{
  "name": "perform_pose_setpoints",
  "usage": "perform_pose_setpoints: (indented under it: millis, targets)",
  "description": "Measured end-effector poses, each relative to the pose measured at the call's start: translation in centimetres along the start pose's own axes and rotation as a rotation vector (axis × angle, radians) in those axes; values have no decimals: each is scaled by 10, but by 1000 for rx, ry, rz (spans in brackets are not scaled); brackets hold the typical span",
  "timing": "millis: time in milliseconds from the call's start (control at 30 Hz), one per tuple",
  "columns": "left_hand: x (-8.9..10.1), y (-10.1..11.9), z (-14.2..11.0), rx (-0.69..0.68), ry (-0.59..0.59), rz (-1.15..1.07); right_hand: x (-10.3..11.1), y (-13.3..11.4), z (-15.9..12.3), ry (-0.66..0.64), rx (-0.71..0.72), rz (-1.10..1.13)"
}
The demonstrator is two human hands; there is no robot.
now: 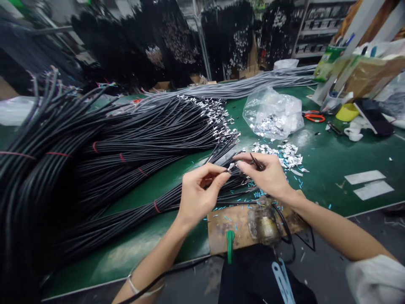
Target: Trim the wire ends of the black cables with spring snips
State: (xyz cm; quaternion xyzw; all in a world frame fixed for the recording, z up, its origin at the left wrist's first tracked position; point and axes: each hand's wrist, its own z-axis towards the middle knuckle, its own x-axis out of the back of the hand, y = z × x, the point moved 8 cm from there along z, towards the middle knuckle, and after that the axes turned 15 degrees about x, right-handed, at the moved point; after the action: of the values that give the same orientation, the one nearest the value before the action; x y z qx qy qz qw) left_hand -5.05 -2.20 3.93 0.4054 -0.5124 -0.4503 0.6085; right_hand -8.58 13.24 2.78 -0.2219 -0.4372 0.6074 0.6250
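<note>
My left hand (198, 192) pinches the end of a black cable (221, 162) between thumb and forefinger, over the green table (335, 156). My right hand (267, 173) meets it from the right, fingers pinched on a small silver metal terminal (230, 167) at the cable tip, with a thin dark tool (256, 161) lying across its fingers. Bundles of black cables (126, 156) tied with red bands fan out to the left, their ends fitted with silver terminals (218, 118). Loose terminals (284, 153) lie just beyond my right hand.
A clear plastic bag of terminals (274, 114) sits behind the loose pile. A wooden board (228, 223) with a metal fixture (265, 223) lies at the table's near edge. Orange scissors (313, 117), a yellow cup (347, 112) and boxes stand at the right. Grey cables (253, 86) lie at the back.
</note>
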Motion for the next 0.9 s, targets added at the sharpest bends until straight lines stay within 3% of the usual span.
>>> perform_pose_setpoints:
  millis: [133,233,400,500,700,800,900]
  targets:
    - [7,14,-8,-157,114,33,0,-24,-1,-79,115,-35]
    - [7,19,-14,-218,176,153,3,-34,-2,-20,177,9]
    - [-2,27,-20,-301,193,338,-5,-20,-1,-22,41,259]
    - [-8,22,-17,-252,132,330,-14,-5,-4,-54,-102,427]
    - [-21,15,-10,-170,-102,201,-33,8,-12,-138,-303,653]
    - [-28,6,-7,-33,-227,115,-27,5,-10,-93,-235,559]
    - [-34,-12,-4,193,-344,-11,-6,-8,-4,54,-11,318]
